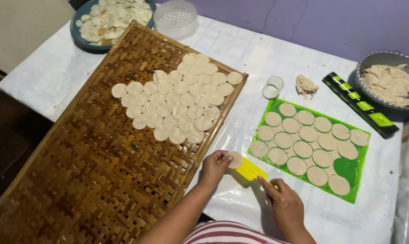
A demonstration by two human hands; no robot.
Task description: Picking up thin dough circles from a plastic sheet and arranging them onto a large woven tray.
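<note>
Your left hand (212,166) pinches a thin dough circle (235,159) at its edge, beside the woven tray (78,171). Your right hand (283,203) grips the yellow scraper (249,170). The circle looks soft, light and floppy, so hold it gently.

Soft, even indoor light, dim left edge, slight motion blur

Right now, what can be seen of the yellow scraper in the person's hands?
The yellow scraper is a flat, thin tool that looks like plastic, lying low over the white table cover between the woven bamboo tray and the green mat. The right hand grips its handle end. A round dough disc rests on its blade end, pinched by the left hand fingers.
</note>
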